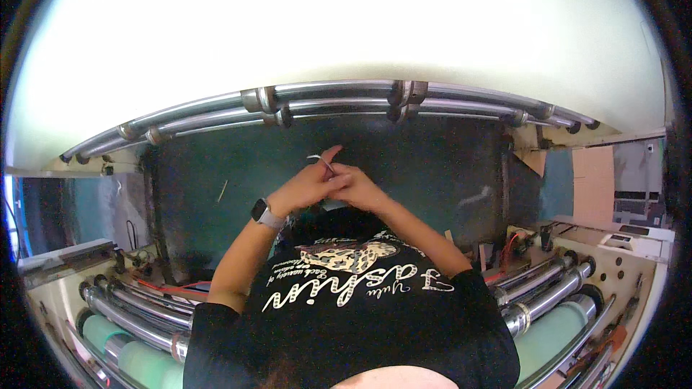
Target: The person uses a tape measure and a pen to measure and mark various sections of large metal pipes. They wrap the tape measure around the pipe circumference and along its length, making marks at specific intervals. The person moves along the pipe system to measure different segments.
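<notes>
In the middle of the scene, above a dark sheet (404,166) stretched inside the machine, the person's two hands meet. The left hand (310,184) comes in from the lower left, forearm bare, a watch (265,213) with a grey band on the wrist, and its fingers are curled together around a thin pale strip (322,163). The right hand (357,187) comes from the lower right and lies against the left, touching it, its fingers folded in; whether it also grips the strip cannot be told. The strip is small and slender, its long axis running from the near right, where it vanishes between the fingers, to the far left, where its free end curves out just past the raised left fingertip.

Beyond the hands, shiny metal rollers (324,104) arch from left to right below a broad pale surface. More rollers (137,317) lie at the near left beside a pale green roll (140,364), and others at the near right (548,284). Far right, a tan cardboard panel (592,184) stands upright. A small light sliver (223,190) lies on the dark sheet, left of the hands.
</notes>
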Motion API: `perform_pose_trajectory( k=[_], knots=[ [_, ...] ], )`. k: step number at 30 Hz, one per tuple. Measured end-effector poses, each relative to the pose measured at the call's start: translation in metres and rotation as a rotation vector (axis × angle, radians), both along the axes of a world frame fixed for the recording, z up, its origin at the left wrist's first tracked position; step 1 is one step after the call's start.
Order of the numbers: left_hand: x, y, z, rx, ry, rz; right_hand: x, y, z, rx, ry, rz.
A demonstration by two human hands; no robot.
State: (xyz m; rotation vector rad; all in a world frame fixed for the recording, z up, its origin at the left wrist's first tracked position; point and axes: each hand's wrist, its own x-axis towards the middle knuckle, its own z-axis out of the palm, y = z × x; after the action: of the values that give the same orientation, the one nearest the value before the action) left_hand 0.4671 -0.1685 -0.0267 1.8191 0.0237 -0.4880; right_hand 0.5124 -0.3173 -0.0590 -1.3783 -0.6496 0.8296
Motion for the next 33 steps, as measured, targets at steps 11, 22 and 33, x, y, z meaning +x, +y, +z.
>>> perform_pose_trajectory(
  k=[11,22,33],
  knots=[
    [0.048,0.175,0.028,0.313,-0.101,-0.116,0.129,-0.107,0.034,0.080,0.104,-0.947],
    [0.073,0.183,0.009,0.680,-0.389,0.062,0.171,-0.101,0.001,-0.068,-0.004,-0.935],
    [0.071,0.202,0.019,0.543,-0.351,-0.064,0.187,-0.127,-0.011,0.002,0.037,-0.976]
  ],
)
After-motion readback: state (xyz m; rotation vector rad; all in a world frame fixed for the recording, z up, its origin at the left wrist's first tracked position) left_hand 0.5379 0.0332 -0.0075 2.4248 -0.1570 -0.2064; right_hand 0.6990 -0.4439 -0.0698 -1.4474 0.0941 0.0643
